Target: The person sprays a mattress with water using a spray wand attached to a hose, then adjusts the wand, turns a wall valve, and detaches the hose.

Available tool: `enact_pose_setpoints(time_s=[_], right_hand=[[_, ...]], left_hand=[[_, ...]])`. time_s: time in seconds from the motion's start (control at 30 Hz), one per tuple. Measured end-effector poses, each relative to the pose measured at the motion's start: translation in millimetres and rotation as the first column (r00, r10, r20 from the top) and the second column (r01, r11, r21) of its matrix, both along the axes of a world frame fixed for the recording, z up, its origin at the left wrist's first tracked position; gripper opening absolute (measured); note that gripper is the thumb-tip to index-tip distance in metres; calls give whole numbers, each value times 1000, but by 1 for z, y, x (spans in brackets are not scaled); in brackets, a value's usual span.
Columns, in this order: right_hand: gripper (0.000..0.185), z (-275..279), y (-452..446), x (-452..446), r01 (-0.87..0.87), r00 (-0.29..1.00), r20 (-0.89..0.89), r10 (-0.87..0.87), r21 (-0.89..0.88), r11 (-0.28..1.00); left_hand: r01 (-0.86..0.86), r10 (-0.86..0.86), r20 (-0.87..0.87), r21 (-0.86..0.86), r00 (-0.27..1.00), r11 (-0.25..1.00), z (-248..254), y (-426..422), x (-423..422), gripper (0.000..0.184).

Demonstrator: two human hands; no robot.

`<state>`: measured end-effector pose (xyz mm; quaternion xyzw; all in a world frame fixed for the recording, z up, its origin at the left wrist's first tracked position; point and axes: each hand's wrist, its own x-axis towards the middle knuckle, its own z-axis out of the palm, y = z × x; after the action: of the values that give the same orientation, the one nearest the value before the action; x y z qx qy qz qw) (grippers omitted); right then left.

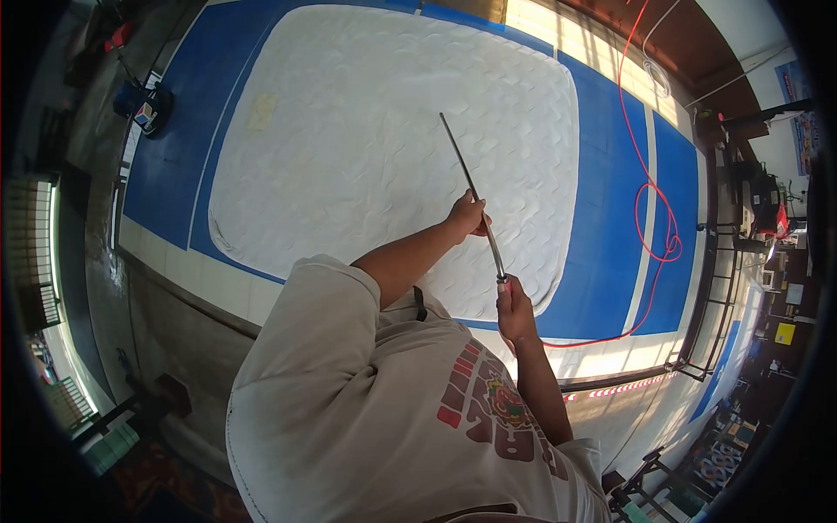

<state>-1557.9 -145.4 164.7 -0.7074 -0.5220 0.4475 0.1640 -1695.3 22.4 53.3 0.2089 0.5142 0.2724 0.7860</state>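
Observation:
My left hand (471, 214) is closed around the middle of a long, thin metal wand (453, 144). Lower down, my right hand (516, 309) grips the wand's near end, where a dark fitting shows just above my fingers. A red hose (602, 343) runs up to my right hand; the join itself is hidden by the hand. The wand slants up and left, its tip over a white quilted mattress (366, 113). Whether the tip touches the surface I cannot tell. A faint yellowish patch (261, 112) marks the mattress's left side.
Beneath the mattress lies a blue floor (602, 235) with white strips. The hose loops across it on the right. A dark machine (150, 109) stands at the left edge. Metal rails (706, 305) and cluttered shelves (785, 305) border the right side.

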Motion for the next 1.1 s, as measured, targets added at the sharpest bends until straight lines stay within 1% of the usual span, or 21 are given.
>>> enact_pose_setpoints(time_s=[0.07,0.1,0.17,0.23,0.27,0.3,0.33,0.4,0.47,0.6,0.67,0.7,0.73,0.8,0.83,0.9,0.93,0.97,1.0,1.03,1.1], right_hand=[[34,-1,-16,-2,-15,1000,6,15,69,997],[33,2,-28,-3,-28,1000,13,27,44,999],[31,8,-57,-4,-27,1000,-5,27,-38,999],[33,13,-93,-4,-42,999,-26,40,-91,995],[37,12,-110,-2,-55,998,13,59,-190,980],[39,14,-126,1,-58,998,24,66,-227,972],[40,19,-142,-1,-60,997,35,72,-268,962],[41,22,-167,-8,-51,997,35,62,-257,965],[40,19,-190,-16,-37,998,33,47,-260,965],[37,0,-232,-46,0,1000,-17,-1,-85,996],[34,-11,-254,-61,24,999,-47,-26,-24,999],[34,-13,-264,-64,19,998,-53,-20,-21,1000],[34,-10,-274,-69,11,999,-42,-12,-24,1000],[36,0,-291,-74,-19,1000,-13,18,-53,998],[37,6,-298,-75,-49,999,14,50,-97,994],[43,18,-311,-72,-97,994,34,107,-218,971],[45,21,-318,-69,-118,992,19,127,-251,961],[47,23,-324,-66,-138,989,3,145,-285,948],[48,26,-327,-63,-154,987,1,162,-307,939],[48,30,-329,-62,-150,988,-8,155,-296,943],[47,34,-330,-63,-148,987,10,158,-298,943]], left_hand=[[-26,23,32,93,999,995,-1,-17,-1,17],[-36,33,35,74,999,997,-2,-31,-1,16],[-15,15,22,-8,1000,1000,-12,-67,-1,16],[49,-45,35,-144,998,988,-19,-110,-6,17],[82,-74,45,-204,996,976,-21,-132,-10,18],[100,-94,34,-290,995,952,-25,-154,-9,19],[104,-94,46,-316,994,943,-27,-175,-13,20],[113,-102,51,-345,994,932,-34,-205,-20,20],[59,-52,37,-235,998,970,-28,-228,-32,17],[-39,39,12,-15,999,999,-16,-246,-53,17],[-25,26,-21,22,999,999,-10,-260,-63,19],[-11,14,-44,62,999,998,-8,-264,-67,21],[22,-18,-70,50,997,999,-7,-274,-71,25],[115,-121,-127,-50,985,992,-7,-296,-80,26],[130,-153,-120,-180,981,975,-8,-308,-83,25],[221,-263,-62,-381,963,898,-25,-335,-88,25],[295,-339,-21,-445,940,846,-39,-348,-89,27],[366,-410,27,-504,912,782,-39,-358,-93,30],[405,-471,5,-517,882,754,-39,-368,-97,37],[404,-470,6,-521,883,752,-38,-372,-102,37],[434,-472,83,-553,878,711,-36,-378,-111,35]])
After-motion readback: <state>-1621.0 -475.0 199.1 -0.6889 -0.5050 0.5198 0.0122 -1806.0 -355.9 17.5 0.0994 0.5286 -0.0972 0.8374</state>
